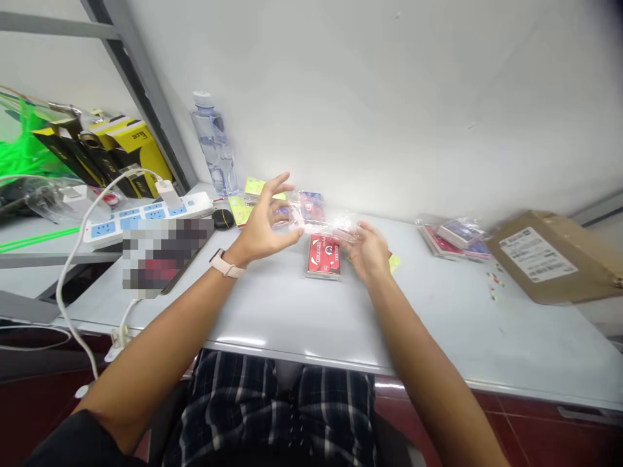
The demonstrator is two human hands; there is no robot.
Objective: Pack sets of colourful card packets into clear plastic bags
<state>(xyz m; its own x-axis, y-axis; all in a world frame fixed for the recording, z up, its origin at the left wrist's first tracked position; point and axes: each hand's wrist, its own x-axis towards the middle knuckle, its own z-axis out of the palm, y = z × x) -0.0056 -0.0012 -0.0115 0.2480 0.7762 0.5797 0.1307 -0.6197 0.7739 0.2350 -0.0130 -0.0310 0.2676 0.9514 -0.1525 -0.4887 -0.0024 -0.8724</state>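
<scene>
A clear plastic bag (321, 225) is stretched between my two hands above the desk. My left hand (265, 224), with a pale-banded watch at its wrist, grips the bag's left end, thumb and fingers curved around it and the index finger raised. At the right end, my right hand (368, 253) has its fingers closed on the plastic, slightly blurred. Just below the bag lies a red card box (324, 256) on the desk. Behind it sits a blue and red pack (311, 205). Yellow-green packs (241, 209) lie behind my left hand; another yellow piece (394, 263) is partly hidden by my right hand.
A water bottle (214, 146) stands against the wall, near a black round object (222, 219). A white power strip (146, 217) and cables are at left, beside yellow-black boxes (141, 146). Bagged packs (455, 239) and a cardboard box (559, 256) occupy the right.
</scene>
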